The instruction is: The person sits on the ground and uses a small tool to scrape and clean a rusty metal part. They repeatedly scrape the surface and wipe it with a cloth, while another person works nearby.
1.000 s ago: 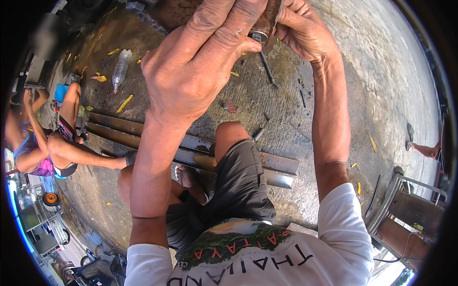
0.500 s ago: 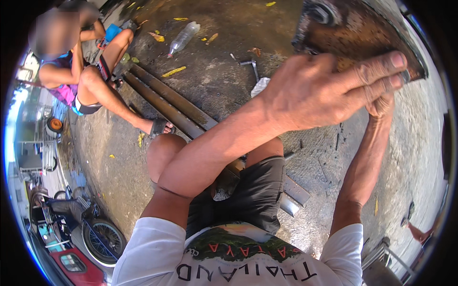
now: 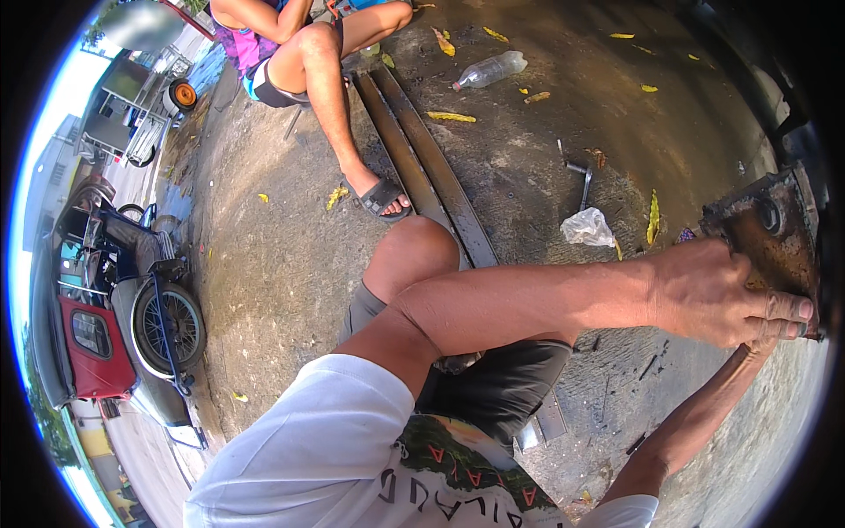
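Note:
My left arm reaches across to the right. My left hand point(image 3: 709, 295) lies at the lower edge of a rusty brown metal piece point(image 3: 748, 231), which has a dark round fitting on its face. Two of this hand's fingers point right, pressed together; its thumb is hidden. Just below, my right hand point(image 3: 757, 348) comes up from the lower right and meets the left one. Most of the right hand is covered, but its visible part looks closed. What the two hands grip between them is hidden.
Two long steel bars point(image 3: 422, 167) lie on the concrete beyond my knee. A seated person's sandalled foot point(image 3: 383, 195) is beside them. Farther off are a plastic bottle point(image 3: 491, 70), a metal hand tool point(image 3: 581, 180) and a clear plastic bag point(image 3: 590, 227). A motorcycle point(image 3: 163, 330) stands at left.
My view has swung left, so the ground, bars and bottle sit farther right. Both hands and the rusty metal piece now appear lower and nearer the right rim. The hands stay together.

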### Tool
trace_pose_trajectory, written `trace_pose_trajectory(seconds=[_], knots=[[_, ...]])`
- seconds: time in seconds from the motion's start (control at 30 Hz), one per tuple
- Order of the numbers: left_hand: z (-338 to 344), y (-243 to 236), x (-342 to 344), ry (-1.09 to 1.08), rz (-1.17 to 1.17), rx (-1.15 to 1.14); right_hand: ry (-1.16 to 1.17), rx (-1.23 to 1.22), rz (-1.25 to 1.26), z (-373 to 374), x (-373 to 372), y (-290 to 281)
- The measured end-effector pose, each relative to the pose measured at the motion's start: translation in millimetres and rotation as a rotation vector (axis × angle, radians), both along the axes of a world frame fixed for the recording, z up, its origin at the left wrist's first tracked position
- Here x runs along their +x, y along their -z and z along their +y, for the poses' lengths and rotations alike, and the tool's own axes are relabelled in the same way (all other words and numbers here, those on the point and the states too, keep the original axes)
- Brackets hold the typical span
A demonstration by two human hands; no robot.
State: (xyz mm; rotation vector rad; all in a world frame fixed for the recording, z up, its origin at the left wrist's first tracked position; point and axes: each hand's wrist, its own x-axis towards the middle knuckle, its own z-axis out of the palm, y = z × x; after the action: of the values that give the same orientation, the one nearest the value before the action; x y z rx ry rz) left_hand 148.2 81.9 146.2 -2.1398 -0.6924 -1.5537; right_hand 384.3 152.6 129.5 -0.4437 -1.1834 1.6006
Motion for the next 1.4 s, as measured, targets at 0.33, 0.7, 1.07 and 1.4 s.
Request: trace_pose_trajectory(seconds=[0.33, 0.7, 1.07, 1.4], knots=[[2, -1, 0, -0.036, 0.019, 0.040, 0.055, 0.005, -0.066, 7, -1, -7], [-3, -4, -3, -0.073, 0.013, 0.068, 0.123, -0.039, -0.153, 10, 21, 1], [-1, 0, 0, -0.094, -0.015, 0.085, 0.128, -0.054, -0.180, 13, 28, 4], [0, 2, 5, -0.077, -0.053, 0.087, 0.130, -0.062, -0.200, 12, 35, 5]])
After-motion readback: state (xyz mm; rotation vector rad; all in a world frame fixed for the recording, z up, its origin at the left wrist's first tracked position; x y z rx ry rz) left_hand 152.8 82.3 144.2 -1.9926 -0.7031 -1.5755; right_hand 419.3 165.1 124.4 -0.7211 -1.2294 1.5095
